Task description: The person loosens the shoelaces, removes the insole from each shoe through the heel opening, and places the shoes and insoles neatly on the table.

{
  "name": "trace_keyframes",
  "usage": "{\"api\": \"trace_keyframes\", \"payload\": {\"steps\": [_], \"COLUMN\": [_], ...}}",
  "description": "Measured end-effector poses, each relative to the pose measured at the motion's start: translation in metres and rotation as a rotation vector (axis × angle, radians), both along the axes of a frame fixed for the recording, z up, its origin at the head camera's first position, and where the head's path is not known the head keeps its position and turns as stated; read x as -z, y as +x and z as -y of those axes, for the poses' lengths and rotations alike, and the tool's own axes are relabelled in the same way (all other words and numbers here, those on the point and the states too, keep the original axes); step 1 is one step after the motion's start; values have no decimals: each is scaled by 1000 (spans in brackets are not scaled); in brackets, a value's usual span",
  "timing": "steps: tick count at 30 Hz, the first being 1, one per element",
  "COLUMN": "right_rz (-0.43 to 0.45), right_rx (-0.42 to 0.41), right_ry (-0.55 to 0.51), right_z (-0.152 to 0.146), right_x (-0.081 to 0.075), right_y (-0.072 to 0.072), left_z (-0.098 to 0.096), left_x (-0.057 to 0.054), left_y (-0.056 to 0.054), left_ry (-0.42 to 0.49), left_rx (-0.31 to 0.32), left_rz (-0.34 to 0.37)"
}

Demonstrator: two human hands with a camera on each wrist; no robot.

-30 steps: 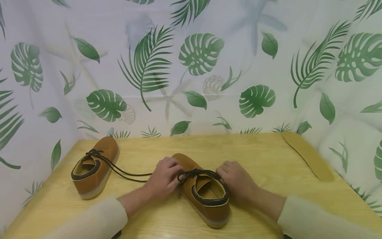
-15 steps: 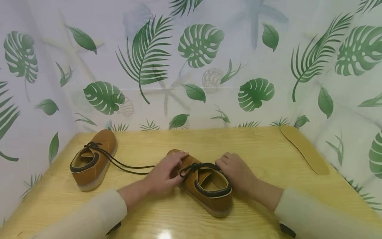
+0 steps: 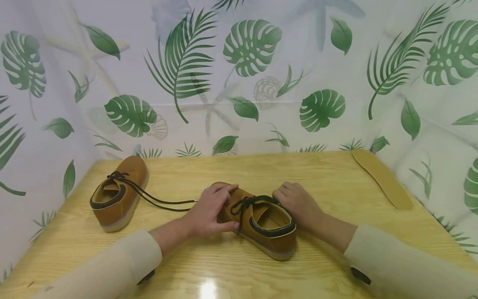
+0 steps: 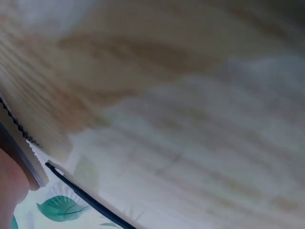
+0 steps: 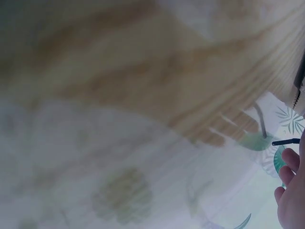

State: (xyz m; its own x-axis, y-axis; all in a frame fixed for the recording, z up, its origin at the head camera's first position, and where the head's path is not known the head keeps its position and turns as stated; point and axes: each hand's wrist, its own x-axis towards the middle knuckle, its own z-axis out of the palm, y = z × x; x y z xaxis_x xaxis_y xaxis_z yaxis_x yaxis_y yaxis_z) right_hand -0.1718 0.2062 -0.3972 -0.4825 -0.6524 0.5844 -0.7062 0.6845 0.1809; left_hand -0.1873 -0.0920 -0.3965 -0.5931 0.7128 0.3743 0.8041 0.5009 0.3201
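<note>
A brown shoe (image 3: 274,247) with a dark padded collar sits at the middle of the wooden table, its heel toward me. My left hand (image 3: 209,209) lies over its toe and near side, fingers and thumb fairly straight. In the left wrist view part of a finger (image 4: 9,186) touches the shoe's ridged sole edge (image 4: 35,167). My right hand (image 3: 298,207), beside the opening, has curled fingers holding a black shoelace (image 3: 267,198) that runs from the knot. A lace end (image 5: 285,141) sticks out past the right hand (image 5: 293,195) in the right wrist view.
A second brown shoe (image 3: 121,209) stands at the left, its two long black laces (image 3: 160,203) trailing toward my left hand. A tan insole (image 3: 384,178) lies along the right table edge. Leaf-print cloth (image 3: 257,128) walls the back and sides.
My left hand has let go of the lace loop and spread over the shoe's toe. That lace now hangs down the near side. My right hand keeps its hold; the view has tipped down slightly.
</note>
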Motion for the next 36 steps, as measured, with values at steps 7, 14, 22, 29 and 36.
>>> {"api": "trace_keyframes", "payload": {"steps": [7,14,22,29,36], "right_rz": [-79,-75,-83,-101,-78], "right_rx": [-47,-42,-81,-96,-87], "right_ry": [1,11,16,15,35], "right_z": [-3,-3,-5,-7,-7], "right_x": [-2,-6,1,1,0], "right_y": [-9,-11,-12,-11,-12], "left_z": [-2,-3,-8,-13,-13], "left_x": [-1,-7,0,-1,-10], "left_y": [-8,-7,-9,-7,-3], "left_ry": [-6,-80,-217,-232,-172], "left_rx": [-11,4,-4,-18,-48], "left_rz": [-36,-149,-189,-69,90]}}
